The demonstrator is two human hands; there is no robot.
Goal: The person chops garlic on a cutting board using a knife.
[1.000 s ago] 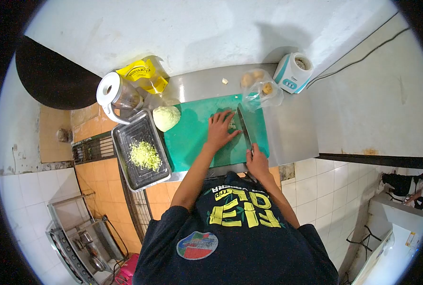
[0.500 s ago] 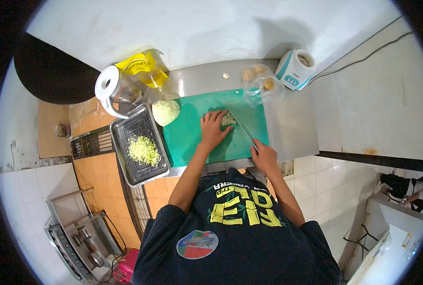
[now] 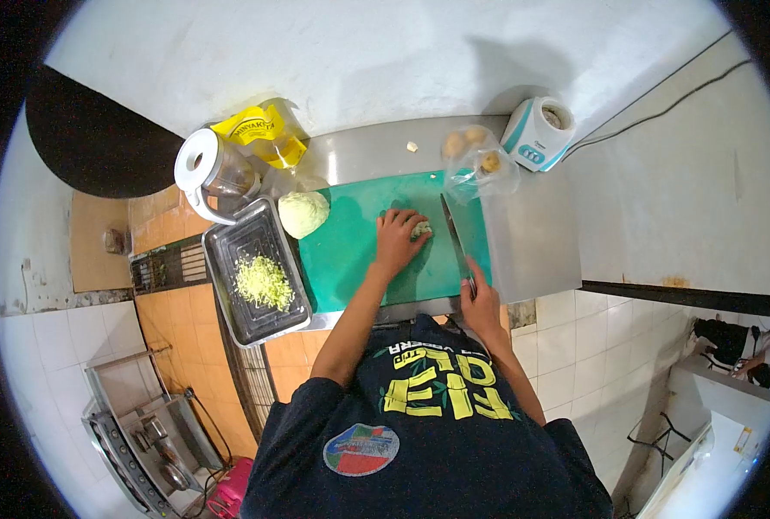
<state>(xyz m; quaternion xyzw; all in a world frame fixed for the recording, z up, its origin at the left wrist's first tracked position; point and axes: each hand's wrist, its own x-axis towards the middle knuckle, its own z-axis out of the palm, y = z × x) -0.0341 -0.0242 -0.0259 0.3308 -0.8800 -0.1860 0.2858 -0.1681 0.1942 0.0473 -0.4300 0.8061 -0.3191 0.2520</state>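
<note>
- Grey metal counter (image 3: 536, 233) pushed up against a whitish wall (image 3: 385, 52), rectangular green plastic-looking cutting board (image 3: 341, 272) on top. What are the hands doing?

- Left hand (image 3: 397, 240) is bent over the left side of a small heap of pale, finely cut bits (image 3: 422, 229). Can't tell if it's pinching any or just corralling them. Right hand (image 3: 482, 303) has its fingers wrapped round the handle of a long, narrow, grey-bladed knife (image 3: 454, 232).

- Looks like mincing to me. Any tips?

- Imo: gather the bits into a tight mound, curl the fingertips back and tuck that thumb, it's on the knife side. Then let the blade rock through in short strokes, no big lifts.

- And how's the knife sitting?

- Over the right part of the board, just right of the heap and apart from it. Long axis runs mostly away from the person with a slight lean left: tip toward the wall, handle toward the near edge. Can't make out which side the sharp edge faces, or whether the blade touches the board, tbh.
</note>
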